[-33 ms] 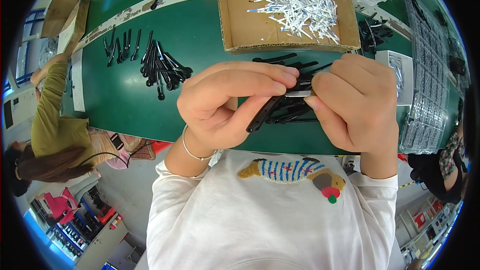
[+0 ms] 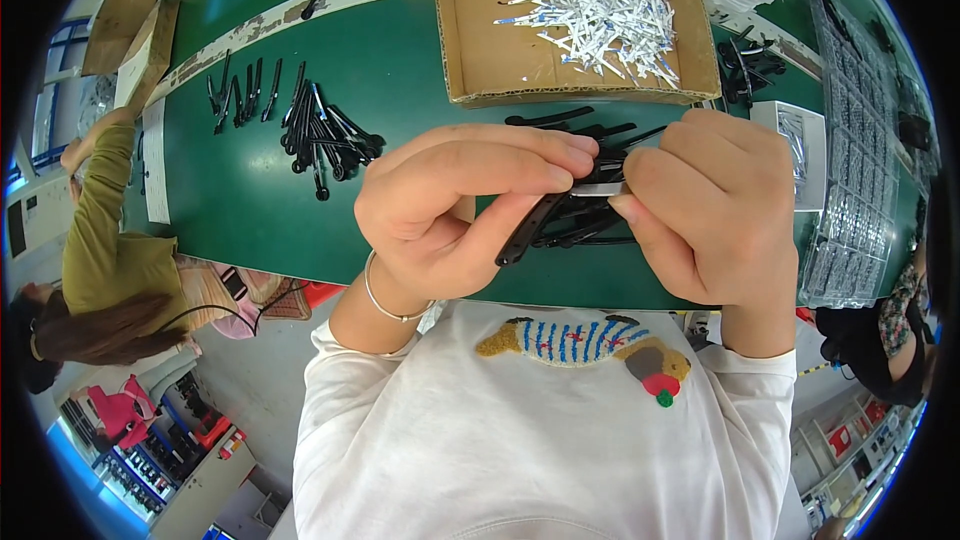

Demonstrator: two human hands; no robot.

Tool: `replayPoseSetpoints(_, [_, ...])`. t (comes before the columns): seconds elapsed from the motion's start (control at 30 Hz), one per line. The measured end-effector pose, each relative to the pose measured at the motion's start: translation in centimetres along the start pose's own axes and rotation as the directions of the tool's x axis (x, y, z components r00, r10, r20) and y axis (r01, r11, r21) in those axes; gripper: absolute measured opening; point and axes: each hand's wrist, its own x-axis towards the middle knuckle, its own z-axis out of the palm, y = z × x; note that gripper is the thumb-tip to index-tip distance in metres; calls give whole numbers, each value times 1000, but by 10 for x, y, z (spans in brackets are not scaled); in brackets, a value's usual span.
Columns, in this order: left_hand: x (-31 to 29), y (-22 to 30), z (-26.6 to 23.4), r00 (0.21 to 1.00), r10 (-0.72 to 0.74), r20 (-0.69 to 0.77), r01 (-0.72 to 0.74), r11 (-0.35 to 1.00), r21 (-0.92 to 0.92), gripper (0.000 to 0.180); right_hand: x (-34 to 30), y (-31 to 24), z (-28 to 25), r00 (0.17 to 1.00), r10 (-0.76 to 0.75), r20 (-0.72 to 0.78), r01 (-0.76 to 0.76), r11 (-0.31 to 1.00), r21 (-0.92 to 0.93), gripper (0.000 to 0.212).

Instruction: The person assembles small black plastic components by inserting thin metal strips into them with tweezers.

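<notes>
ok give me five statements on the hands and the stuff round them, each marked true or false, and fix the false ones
1. The left hand holds a black part. True.
2. The bracelet is on the right wrist. False: it is on the left wrist.
3. A silver piece reaches to the fingers of the right hand. True.
4. The carton stands nearer the person than the hands. False: it stands beyond them.
5. White strips lie in the carton. True.
</notes>
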Motion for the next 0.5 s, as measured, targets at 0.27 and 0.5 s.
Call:
replayPoseSetpoints(0.27, [1,2,0,995,49,84,-61,987,147,9,4,1,-5,988,-73,135,80,996,-47,19])
replayPoseSetpoints(0.5, [0,-6,3,997,60,-47,-64,994,-89,15,-2,10,6,997,-43,-63,45,998,35,20])
